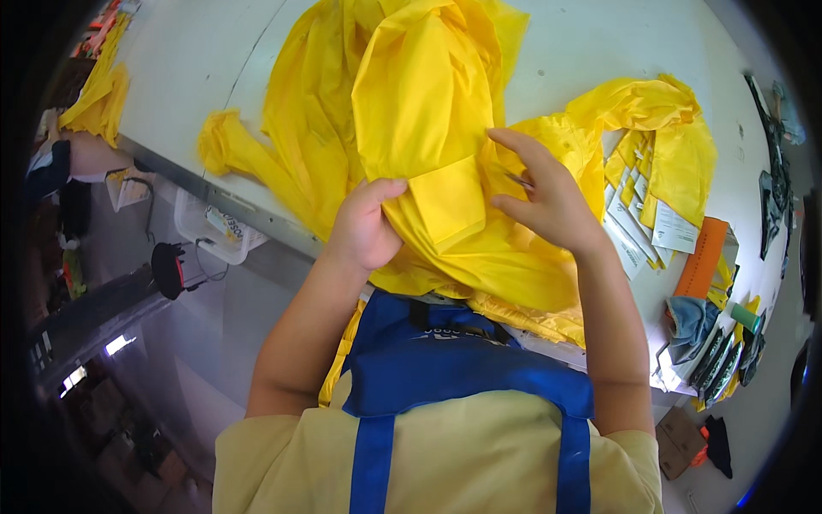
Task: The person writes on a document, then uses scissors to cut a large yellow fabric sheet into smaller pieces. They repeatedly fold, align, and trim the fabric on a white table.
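Note:
A large yellow garment (419,94) of thin, shiny cloth lies bunched across the table in front of me. A square stitched pocket or patch (448,204) faces up near its lower part. My left hand (368,224) pinches the cloth at the left side of this patch, thumb on top and the other fingers mostly hidden beneath. Just right of the patch is my right hand (548,193), index finger stretched out and thumb apart. A small, thin metal tool (519,180) pokes out from its palm; most of it is hidden, so its kind is unclear.
On the right lie more yellow cloth (651,107), white printed cards (629,227), an orange box (705,257), a blue cloth (692,325) and a green spool (745,318). Past the table's left edge sit a clear plastic bin (214,227) and another person's arm (94,156).

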Action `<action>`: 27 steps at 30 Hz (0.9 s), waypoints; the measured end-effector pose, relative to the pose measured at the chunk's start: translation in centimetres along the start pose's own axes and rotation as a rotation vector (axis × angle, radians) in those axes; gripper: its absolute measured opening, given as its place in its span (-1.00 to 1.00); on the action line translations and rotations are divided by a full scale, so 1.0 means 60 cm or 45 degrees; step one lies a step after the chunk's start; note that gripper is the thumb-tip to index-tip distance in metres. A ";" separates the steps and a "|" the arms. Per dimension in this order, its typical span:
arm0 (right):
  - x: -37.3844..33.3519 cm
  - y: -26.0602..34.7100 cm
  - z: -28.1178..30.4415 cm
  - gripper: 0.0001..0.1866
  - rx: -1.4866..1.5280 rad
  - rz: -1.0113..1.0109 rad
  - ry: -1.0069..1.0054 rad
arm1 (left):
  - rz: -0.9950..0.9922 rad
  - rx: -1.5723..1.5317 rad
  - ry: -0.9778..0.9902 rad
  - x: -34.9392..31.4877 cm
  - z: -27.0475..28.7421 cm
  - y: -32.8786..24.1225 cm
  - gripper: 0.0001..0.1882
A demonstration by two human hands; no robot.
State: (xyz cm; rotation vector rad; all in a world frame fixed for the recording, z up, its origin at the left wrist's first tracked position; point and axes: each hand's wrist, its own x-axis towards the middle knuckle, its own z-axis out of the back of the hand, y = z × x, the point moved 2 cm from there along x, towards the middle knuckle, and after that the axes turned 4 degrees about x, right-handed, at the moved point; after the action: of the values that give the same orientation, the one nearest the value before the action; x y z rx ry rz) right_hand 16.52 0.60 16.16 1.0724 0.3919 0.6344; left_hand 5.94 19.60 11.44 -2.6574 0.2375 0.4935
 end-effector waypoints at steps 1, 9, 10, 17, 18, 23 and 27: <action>0.011 -0.010 -0.010 -0.71 0.032 -0.027 0.081 | -0.029 0.033 0.001 -0.006 -0.004 -0.002 -0.53; -0.020 0.031 0.039 -0.73 -0.219 0.294 -0.293 | -0.177 0.138 -0.059 -0.037 -0.026 -0.031 -0.53; -0.035 0.043 0.042 -0.73 -0.360 0.575 -0.332 | -0.178 0.141 -0.076 -0.042 -0.025 -0.033 -0.53; -0.121 0.031 0.018 -0.74 -0.394 0.718 -0.311 | -0.282 0.349 -0.122 -0.063 -0.051 -0.031 -0.48; -0.125 0.027 0.015 -0.75 -0.405 0.705 -0.305 | -0.291 0.383 -0.127 -0.067 -0.055 -0.027 -0.45; -0.138 0.020 0.009 -0.73 -0.390 0.404 -0.105 | -0.133 0.855 -0.020 -0.088 -0.070 -0.011 -0.24; -0.111 0.068 0.025 -0.70 -0.243 0.066 0.421 | -0.173 0.900 -0.140 -0.086 -0.065 0.026 -0.18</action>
State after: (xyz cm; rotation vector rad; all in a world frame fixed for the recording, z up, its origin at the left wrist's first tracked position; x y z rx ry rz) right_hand 11.16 -3.38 20.47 0.7977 0.5781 0.8820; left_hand 2.01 16.95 16.11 -1.9369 0.1572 0.4123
